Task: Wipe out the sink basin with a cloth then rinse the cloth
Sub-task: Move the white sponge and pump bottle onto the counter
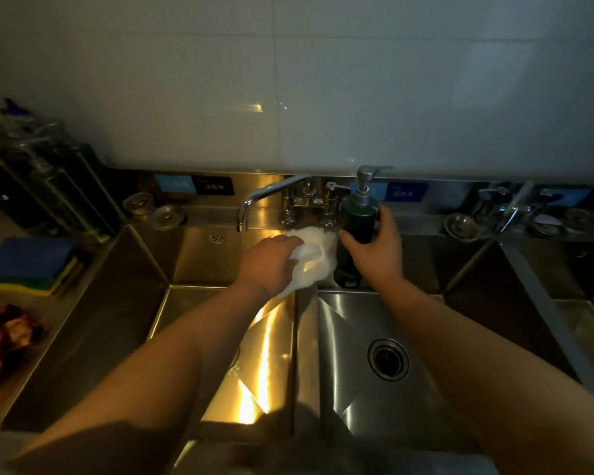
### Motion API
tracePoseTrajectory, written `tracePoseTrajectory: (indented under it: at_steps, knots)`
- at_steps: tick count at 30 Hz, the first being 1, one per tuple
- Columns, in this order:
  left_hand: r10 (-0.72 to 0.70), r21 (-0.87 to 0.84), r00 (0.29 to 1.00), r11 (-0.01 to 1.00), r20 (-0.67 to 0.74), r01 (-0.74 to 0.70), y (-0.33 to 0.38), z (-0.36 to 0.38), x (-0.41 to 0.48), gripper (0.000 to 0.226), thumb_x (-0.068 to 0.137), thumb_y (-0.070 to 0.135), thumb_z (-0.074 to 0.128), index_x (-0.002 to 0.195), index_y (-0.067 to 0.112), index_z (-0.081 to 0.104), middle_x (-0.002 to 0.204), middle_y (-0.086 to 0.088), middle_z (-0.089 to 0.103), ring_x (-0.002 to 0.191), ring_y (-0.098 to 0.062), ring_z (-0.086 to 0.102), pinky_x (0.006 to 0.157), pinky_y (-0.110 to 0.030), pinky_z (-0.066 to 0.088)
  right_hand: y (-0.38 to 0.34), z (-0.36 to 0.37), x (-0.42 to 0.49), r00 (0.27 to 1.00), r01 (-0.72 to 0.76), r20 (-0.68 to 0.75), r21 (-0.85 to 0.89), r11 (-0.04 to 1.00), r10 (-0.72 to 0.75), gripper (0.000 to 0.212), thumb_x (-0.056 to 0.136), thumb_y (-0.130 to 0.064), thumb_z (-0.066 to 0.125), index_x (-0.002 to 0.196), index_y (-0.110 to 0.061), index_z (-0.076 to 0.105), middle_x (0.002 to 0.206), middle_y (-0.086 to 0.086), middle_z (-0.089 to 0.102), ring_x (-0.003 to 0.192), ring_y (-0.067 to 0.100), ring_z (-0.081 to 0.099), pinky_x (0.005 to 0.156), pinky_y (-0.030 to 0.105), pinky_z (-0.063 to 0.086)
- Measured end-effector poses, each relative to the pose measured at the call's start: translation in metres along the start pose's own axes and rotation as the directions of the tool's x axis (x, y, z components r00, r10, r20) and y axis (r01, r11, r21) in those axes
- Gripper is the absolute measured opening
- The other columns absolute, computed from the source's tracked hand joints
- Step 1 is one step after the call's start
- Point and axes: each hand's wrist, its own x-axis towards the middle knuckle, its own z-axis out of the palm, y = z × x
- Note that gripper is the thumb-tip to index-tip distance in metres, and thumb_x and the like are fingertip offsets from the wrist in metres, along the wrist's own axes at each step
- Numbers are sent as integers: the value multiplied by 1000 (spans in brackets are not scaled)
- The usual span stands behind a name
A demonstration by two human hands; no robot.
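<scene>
A white cloth (317, 255) is bunched against the back wall of the steel sink, just under the taps. My left hand (271, 264) grips it from the left. My right hand (374, 250) is curled round a dark green pump bottle (357, 221) that stands at the back ledge, right of the cloth. The chrome faucet spout (254, 200) reaches out over the left basin (254, 354); no water is seen running. The right basin (357, 337) shows its round drain (388, 359).
Two round strainer plugs (158, 210) lie on the back ledge at the left. Blue and yellow sponges (28, 265) are stacked on the left counter, with a red patterned rag (4, 337) nearer me. Dark bottles (42, 186) stand far left. Another faucet (514, 207) and basin lie to the right.
</scene>
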Motion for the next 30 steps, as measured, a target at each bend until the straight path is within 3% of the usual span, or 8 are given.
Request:
tracePoseTrajectory:
  at_steps: [7,14,21,26,30]
  knots:
    - [-51,49,999,997,-7,51,-60,-34,-73,39,92,27,53,131,25,49,129,-6,55,114,-28,53,90,-39,46,-38,61,-63,994,12,108,42,999,-17,69,72,-24,76,131,-31,41,137,-6,47,124,11,44,102,38,40]
    - [-75,141,996,987,-48,81,-125,-76,-144,37,92,26,53,129,25,49,129,-1,56,115,-25,53,89,-38,47,-76,135,-124,988,26,151,25,999,-30,70,71,-27,78,128,-37,39,135,-6,49,123,14,47,100,42,44]
    - [-104,168,992,979,-72,115,-186,-108,-208,39,90,21,54,129,22,51,129,-4,56,117,-27,53,93,-41,45,-110,202,-170,982,72,170,37,997,-77,68,68,-27,80,126,-32,45,127,-6,52,108,6,48,93,31,43]
    - [-131,152,988,978,-85,143,-220,-124,-232,39,88,17,56,127,21,52,127,-5,57,115,-27,53,94,-43,45,-122,241,-189,980,88,179,27,996,-91,69,68,-29,80,127,-29,45,125,-5,53,105,5,50,79,14,38]
    - [-129,134,987,981,-97,142,-240,-134,-233,42,87,16,59,128,21,51,129,-6,56,117,-27,52,95,-43,45,-128,263,-185,975,91,203,0,996,-89,71,69,-32,80,130,-29,45,127,-5,54,107,5,50,78,13,37]
